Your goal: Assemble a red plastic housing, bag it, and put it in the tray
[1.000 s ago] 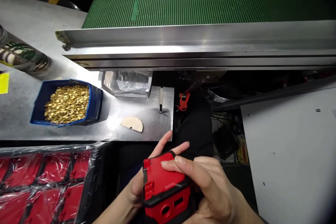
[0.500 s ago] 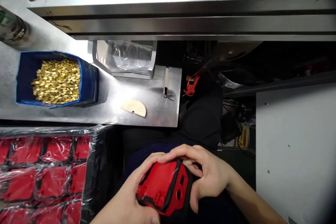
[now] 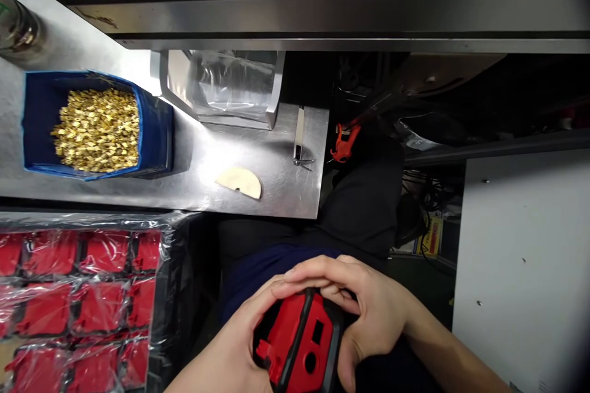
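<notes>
A red and black plastic housing (image 3: pixel 318 344) is held between both hands over my lap. Its red side face turns up toward me and shows a rectangular slot and a round hole. My left hand (image 3: pixel 239 338) wraps its left side, with the fingers over the far edge. My right hand (image 3: pixel 369 301) grips the right side, thumb near and fingers curled at the far edge, touching the left fingertips. The underside of the housing is hidden.
A blue bin (image 3: pixel 157 135) of small brass pieces (image 3: pixel 99 129) stands on the metal bench (image 3: pixel 286 190). Beside it are a grey bin (image 3: pixel 271 104), a cream half-disc (image 3: pixel 242 181) and a thin white tool (image 3: pixel 299 135). A black crate (image 3: pixel 173 270) holds plastic-covered red parts (image 3: pixel 96 307).
Both hands have tilted the housing so its side face with the openings shows more and its broad red face less. The whole view has shifted slightly.
</notes>
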`<state>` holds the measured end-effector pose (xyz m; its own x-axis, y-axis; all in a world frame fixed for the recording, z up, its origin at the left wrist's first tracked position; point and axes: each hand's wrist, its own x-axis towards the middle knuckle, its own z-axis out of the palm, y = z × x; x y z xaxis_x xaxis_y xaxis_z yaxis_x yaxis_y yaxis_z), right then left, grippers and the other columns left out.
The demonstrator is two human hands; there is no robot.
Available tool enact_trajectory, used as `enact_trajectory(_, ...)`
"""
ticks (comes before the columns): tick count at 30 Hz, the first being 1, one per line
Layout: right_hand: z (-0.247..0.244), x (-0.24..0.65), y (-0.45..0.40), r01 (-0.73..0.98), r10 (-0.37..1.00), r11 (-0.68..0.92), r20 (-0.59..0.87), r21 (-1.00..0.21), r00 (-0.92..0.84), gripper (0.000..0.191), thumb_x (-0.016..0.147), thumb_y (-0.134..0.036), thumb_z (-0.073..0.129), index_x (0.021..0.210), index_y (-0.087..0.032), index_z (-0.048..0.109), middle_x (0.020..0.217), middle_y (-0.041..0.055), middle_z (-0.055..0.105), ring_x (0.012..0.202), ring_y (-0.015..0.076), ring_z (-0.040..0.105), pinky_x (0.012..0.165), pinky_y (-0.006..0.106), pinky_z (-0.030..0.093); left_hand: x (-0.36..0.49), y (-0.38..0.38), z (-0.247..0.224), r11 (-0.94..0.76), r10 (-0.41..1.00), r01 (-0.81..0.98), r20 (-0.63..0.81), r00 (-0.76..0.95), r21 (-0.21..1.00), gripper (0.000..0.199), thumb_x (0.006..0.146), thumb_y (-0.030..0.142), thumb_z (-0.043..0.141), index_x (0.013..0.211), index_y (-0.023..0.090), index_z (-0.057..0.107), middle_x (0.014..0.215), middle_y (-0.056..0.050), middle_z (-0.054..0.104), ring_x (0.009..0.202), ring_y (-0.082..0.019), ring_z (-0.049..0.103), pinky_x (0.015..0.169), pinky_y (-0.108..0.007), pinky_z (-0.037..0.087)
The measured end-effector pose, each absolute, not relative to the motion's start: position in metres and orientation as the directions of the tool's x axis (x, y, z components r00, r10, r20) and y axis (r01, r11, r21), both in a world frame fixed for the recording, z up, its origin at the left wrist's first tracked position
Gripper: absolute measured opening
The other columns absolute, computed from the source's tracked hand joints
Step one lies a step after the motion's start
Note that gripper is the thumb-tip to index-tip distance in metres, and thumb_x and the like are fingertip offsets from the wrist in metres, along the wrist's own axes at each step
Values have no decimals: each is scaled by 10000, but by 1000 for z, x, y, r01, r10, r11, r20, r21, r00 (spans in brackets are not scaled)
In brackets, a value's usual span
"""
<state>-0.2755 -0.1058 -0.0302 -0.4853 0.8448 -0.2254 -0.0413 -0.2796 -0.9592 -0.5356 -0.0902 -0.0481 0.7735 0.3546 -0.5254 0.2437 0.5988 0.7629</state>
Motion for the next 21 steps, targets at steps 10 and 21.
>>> enact_trajectory(10,-29,-276,-104,-31,860,-193,-154,-981,-487,983,603,-650,891,1421,-212,565,1170,91,784,1031,212,769,907,259,601,-537,-93,-42,509,440,248,-497,748,824,906,604,299,976,1402,370,551,1502,-94,528,1370,-378,533,1174,-497,432)
enact_trajectory(21,-55,-289,-100,-158,821,-454,-343,-877,-456,668,701,-543,888,1259,-229,699,1339,106,715,1092,232,747,982,337,590,-547,-103,-61,758,388,116,-587,711,642,1115,662,485,938,1600,336,355,1655,-143,396,1510,-439,367,1245,-610,277)
